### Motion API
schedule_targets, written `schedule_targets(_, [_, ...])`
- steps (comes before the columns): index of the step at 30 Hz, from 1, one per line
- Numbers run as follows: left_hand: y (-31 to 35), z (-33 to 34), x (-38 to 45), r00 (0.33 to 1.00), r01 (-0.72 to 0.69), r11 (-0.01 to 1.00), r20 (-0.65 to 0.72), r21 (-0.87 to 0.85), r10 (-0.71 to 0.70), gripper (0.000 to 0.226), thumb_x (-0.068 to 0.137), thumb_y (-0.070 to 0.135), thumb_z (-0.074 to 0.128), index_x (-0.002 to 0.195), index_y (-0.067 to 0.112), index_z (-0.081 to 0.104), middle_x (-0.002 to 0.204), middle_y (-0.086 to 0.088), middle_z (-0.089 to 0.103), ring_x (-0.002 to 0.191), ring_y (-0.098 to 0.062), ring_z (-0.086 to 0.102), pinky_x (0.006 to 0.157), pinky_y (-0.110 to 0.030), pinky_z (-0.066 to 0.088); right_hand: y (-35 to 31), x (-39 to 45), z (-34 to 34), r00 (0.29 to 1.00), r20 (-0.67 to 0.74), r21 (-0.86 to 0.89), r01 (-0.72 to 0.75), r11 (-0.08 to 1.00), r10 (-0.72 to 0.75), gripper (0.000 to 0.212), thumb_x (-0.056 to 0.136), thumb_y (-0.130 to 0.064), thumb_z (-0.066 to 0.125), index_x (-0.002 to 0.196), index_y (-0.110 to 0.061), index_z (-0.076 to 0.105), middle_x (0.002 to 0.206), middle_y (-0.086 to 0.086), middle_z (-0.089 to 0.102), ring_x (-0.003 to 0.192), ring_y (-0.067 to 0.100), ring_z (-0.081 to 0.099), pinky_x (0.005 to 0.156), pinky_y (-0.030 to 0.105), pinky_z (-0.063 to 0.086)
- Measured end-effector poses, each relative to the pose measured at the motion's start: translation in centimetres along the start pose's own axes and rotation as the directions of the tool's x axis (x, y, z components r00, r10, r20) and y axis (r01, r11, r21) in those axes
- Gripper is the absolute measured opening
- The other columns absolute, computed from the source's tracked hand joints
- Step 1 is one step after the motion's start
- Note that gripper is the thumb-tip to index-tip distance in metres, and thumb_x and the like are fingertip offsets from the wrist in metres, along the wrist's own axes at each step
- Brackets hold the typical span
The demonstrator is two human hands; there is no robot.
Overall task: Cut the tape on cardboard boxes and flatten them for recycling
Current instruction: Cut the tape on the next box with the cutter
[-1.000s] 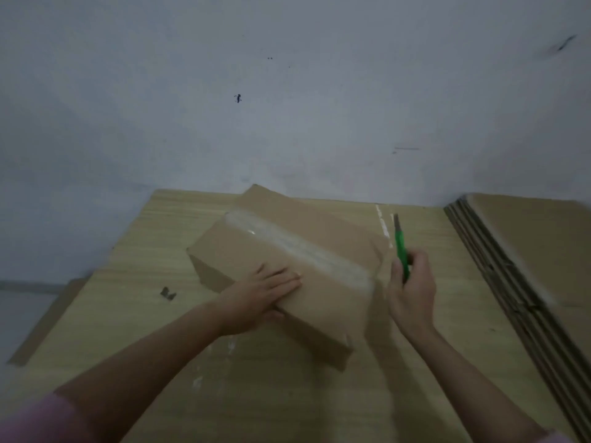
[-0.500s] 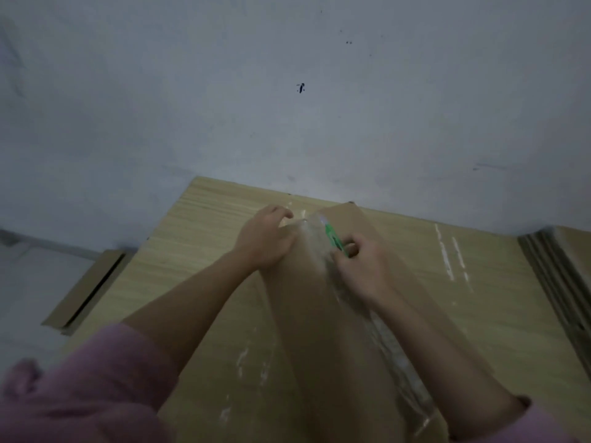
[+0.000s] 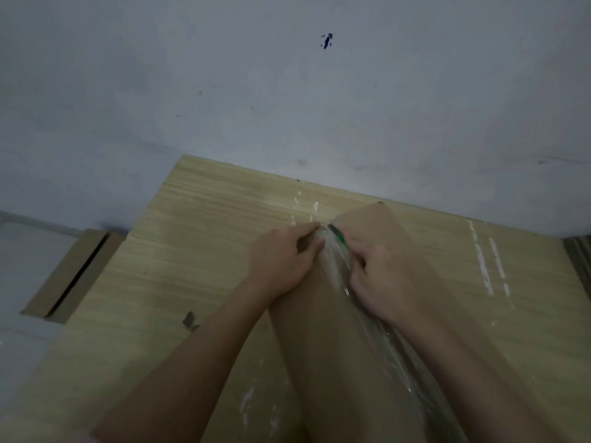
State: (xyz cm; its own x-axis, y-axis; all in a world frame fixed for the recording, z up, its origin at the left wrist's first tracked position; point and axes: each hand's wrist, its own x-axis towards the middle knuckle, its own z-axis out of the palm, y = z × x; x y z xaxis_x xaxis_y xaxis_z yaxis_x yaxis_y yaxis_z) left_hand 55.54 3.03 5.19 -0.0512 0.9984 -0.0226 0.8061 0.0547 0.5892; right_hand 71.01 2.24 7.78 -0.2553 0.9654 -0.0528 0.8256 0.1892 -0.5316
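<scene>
Fingers on box, cutter gripped

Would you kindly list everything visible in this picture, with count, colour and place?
box: one, brown, on the table, centre, running from near edge toward the wall
tape: one clear strip, along the box's top seam
cutter: one, green, at the seam's far end
table: one, light wood, against the wall
wall: grey, behind the table
flat cardboard: brown, on the floor at left
cardboard stack: brown, right edge
scrap: one, dark, on the table
left hand: grips the box's far end
right hand: holds the cutter
</scene>
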Motion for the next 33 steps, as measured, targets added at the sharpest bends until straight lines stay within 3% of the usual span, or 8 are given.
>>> schedule_targets(5, [-0.2, 0.2, 0.0, 1.0, 0.011, 1.0, -0.002, 0.001, -0.011, 0.041, 0.092, 0.053, 0.045, 0.131, 0.042, 0.051, 0.122, 0.004, 0.064, 0.112, -0.02, 0.057, 0.086, -0.03, 0.045, -0.5, 0.4, 0.0, 0.999, 0.048, -0.132, 0.01, 0.991, -0.004, 0.048, 0.095, -0.021, 0.036, 0.139, -0.039, 0.042, 0.116, 0.008, 0.065, 0.105, 0.032, 0.058, 0.087, 0.038, 0.047])
schedule_targets(10, [-0.3, 0.2, 0.0, 1.0, 0.007, 1.0, 0.001, -0.001, -0.007, 0.04, 0.092, 0.053, 0.045, 0.13, 0.044, 0.051, 0.125, 0.008, 0.062, 0.115, -0.02, 0.056, 0.088, -0.029, 0.044, -1.0, 0.7, 0.1, 0.994, 0.106, -0.256, 0.022, 0.966, 0.005, 0.05, 0.096, -0.031, 0.031, 0.146, -0.035, 0.027, 0.121, 0.013, 0.06, 0.108, 0.034, 0.056, 0.085, 0.037, 0.044])
schedule_targets(14, [-0.2, 0.2, 0.0, 1.0, 0.014, 1.0, 0.018, 0.012, -0.015, 0.041, 0.092, 0.052, 0.045, 0.132, 0.043, 0.049, 0.124, 0.006, 0.063, 0.114, -0.02, 0.056, 0.085, -0.029, 0.043, -1.5, 0.8, 0.4, 0.984, 0.156, -0.337, -0.029, 0.941, 0.086, 0.054, 0.097, -0.028, 0.028, 0.149, -0.035, 0.012, 0.12, 0.016, 0.055, 0.111, 0.034, 0.051, 0.086, 0.037, 0.04])
schedule_targets(19, [0.1, 0.1, 0.0, 0.999, 0.033, 0.999, 0.022, 0.03, -0.034, 0.04, 0.094, 0.049, 0.045, 0.133, 0.041, 0.049, 0.124, 0.001, 0.063, 0.114, -0.025, 0.055, 0.084, -0.031, 0.043, -2.0, 1.1, 0.8, 0.989, 0.133, -0.396, -0.007, 0.918, 0.065, 0.055, 0.099, -0.019, 0.029, 0.15, -0.028, 0.012, 0.123, 0.018, 0.054, 0.109, 0.036, 0.053, 0.086, 0.04, 0.042])
schedule_targets(23, [0.7, 0.1, -0.2, 0.999, 0.031, 0.999, -0.012, 0.036, -0.03, 0.037, 0.095, 0.044, 0.045, 0.129, 0.034, 0.054, 0.12, -0.003, 0.064, 0.11, -0.028, 0.057, 0.08, -0.032, 0.043, -2.5, 1.3, -0.2, 0.986, 0.161, -0.486, 0.049, 0.873, 0.035, 0.055, 0.1, -0.018, 0.028, 0.151, -0.027, 0.008, 0.125, 0.017, 0.053, 0.109, 0.035, 0.055, 0.082, 0.038, 0.043])
schedule_targets(33, [1.3, 0.1, -0.7, 0.999, 0.014, 0.998, -0.037, 0.058, -0.011, 0.032, 0.096, 0.037, 0.046, 0.121, 0.024, 0.06, 0.115, -0.006, 0.066, 0.106, -0.032, 0.058, 0.08, -0.036, 0.045, -2.4, 0.1, -0.9, 0.975, 0.213, -0.534, 0.068, 0.843, 0.057, 0.053, 0.101, -0.017, 0.026, 0.151, -0.025, 0.009, 0.127, 0.017, 0.05, 0.114, 0.036, 0.051, 0.086, 0.039, 0.041])
